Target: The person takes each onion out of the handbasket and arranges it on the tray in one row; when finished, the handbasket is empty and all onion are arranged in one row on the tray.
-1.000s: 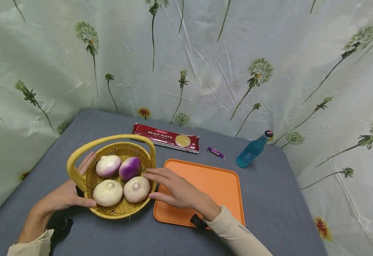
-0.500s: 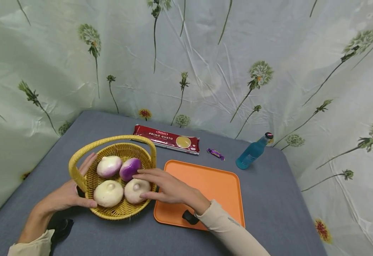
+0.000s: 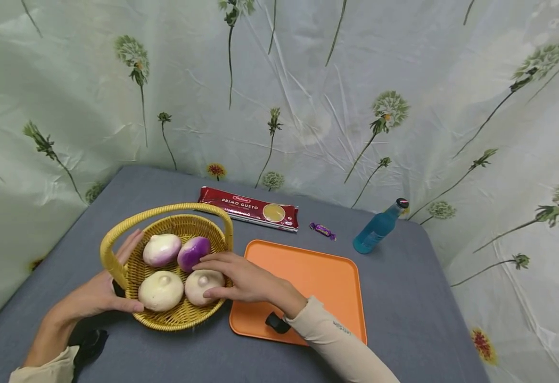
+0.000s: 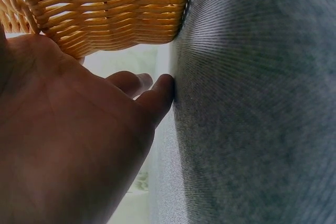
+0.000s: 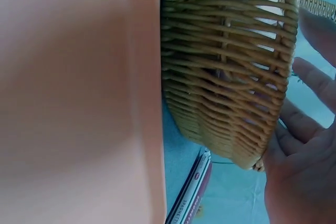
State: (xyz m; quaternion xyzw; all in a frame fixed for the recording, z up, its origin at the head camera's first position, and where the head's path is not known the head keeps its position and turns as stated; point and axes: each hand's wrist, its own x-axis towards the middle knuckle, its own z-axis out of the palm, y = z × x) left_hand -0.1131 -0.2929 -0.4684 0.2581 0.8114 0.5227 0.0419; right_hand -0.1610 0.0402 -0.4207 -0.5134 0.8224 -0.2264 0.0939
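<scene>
- Yellow wicker basket (image 3: 164, 314) on grey bench (image 3: 404, 298), holding four turnips (image 3: 161, 290).
- Left hand (image 3: 95, 292) cupping basket wall, fingers relaxed.
- Right hand (image 3: 241, 279) over rim, fingers loosely on near-right turnip (image 3: 198, 290).
- Orange tray (image 3: 322, 271) bare.
- Right wrist view only: basket weave beside tray edge, pasta packet (image 5: 189, 198) beneath.

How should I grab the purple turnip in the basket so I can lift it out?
Come from above. The round purple turnip sits deep in the yellow wicker basket, with pale turnips close beside it, so only its rounded top is free. Spread fingers over the top and curl them around its sides, reaching in on the right of the arched handle.
</scene>
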